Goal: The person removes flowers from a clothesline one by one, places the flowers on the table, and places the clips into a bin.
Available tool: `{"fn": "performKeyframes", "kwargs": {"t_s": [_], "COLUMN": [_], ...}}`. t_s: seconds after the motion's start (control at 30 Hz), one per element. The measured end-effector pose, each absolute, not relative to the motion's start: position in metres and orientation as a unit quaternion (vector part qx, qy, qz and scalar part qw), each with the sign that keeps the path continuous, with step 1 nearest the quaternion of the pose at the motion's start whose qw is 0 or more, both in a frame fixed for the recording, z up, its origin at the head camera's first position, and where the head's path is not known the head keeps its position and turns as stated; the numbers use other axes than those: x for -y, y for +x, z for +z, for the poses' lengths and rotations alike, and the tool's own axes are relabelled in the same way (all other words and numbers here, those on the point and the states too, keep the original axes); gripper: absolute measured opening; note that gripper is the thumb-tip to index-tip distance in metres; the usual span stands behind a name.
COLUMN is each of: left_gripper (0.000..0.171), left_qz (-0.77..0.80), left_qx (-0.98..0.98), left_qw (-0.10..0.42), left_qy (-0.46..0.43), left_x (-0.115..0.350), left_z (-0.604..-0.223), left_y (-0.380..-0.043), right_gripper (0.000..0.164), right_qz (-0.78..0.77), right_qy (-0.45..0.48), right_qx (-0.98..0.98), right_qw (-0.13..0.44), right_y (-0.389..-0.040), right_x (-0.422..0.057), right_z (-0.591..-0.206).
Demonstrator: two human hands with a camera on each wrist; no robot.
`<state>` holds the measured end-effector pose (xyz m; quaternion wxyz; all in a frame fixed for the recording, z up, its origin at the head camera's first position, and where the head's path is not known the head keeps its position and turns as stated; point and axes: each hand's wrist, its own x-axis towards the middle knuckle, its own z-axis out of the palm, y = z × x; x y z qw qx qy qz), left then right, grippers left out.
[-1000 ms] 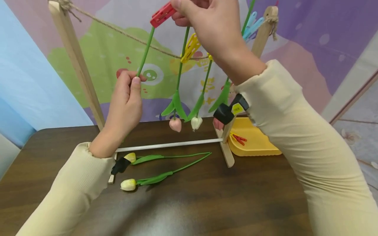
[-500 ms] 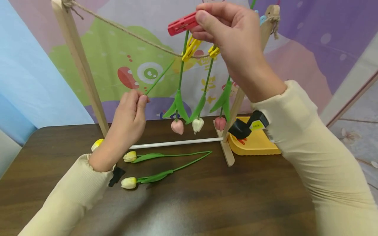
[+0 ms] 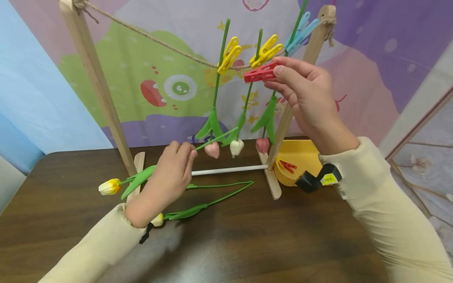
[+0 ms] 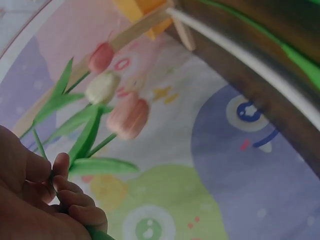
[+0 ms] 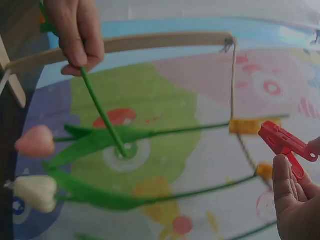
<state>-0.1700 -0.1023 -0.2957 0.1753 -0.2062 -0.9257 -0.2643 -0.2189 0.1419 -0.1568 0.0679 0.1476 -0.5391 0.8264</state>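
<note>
My left hand (image 3: 168, 173) grips the green stem of an artificial tulip with a yellow-and-white bloom (image 3: 109, 186), its bloom pointing left. The stem's free end reaches in front of the hanging flowers. My right hand (image 3: 309, 92) pinches a red clothespin (image 3: 261, 73) just below the rope (image 3: 162, 42); nothing is clipped in it. Upside down from the rope hang a light pink tulip (image 3: 212, 149), a white tulip (image 3: 236, 147) and a darker pink tulip (image 3: 262, 145). Yellow clothespins (image 3: 230, 55) hold the first two, a light blue clothespin (image 3: 301, 34) the third.
The rope spans two wooden posts (image 3: 100, 90), joined low down by a white rod (image 3: 230, 170). Two more tulips lie on the brown table (image 3: 247, 243), one bloom (image 3: 157, 220) partly behind my left wrist. A yellow tray (image 3: 299, 155) at the right holds several clothespins (image 3: 287, 166).
The red clothespin, earlier at the held stem's top, is now apart from it. My left hand has lowered and moved right, tilting the tulip. My right hand has moved down and right.
</note>
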Motion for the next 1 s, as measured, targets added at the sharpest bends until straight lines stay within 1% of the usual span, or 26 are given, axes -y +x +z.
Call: {"fn": "performKeyframes", "kwargs": {"t_s": [0.2, 0.43, 0.63, 0.83, 1.0], "left_gripper": [0.014, 0.014, 0.015, 0.016, 0.016], "left_qz": [-0.209, -0.157, -0.136, -0.120, -0.112], "left_qx": [0.934, 0.936, 0.930, 0.932, 0.937], "left_qw": [0.187, 0.201, 0.221, 0.219, 0.198], "left_qy": [-0.221, -0.242, -0.261, -0.265, -0.263], "left_x": [0.094, 0.082, 0.073, 0.064, 0.056], "left_z": [-0.318, -0.346, -0.369, -0.386, -0.398], "left_y": [-0.167, -0.166, -0.168, -0.169, -0.169], "right_gripper": [0.013, 0.016, 0.012, 0.009, 0.007], "right_qz": [0.848, 0.866, 0.869, 0.875, 0.859], "right_qy": [0.116, 0.086, 0.055, 0.023, -0.013], "right_qx": [0.513, 0.489, 0.485, 0.476, 0.505], "right_qw": [0.056, 0.056, 0.074, 0.086, 0.086], "right_y": [-0.222, -0.223, -0.228, -0.233, -0.237], "right_x": [-0.170, -0.204, -0.226, -0.241, -0.252], "right_z": [-0.182, -0.212, -0.232, -0.250, -0.267]}}
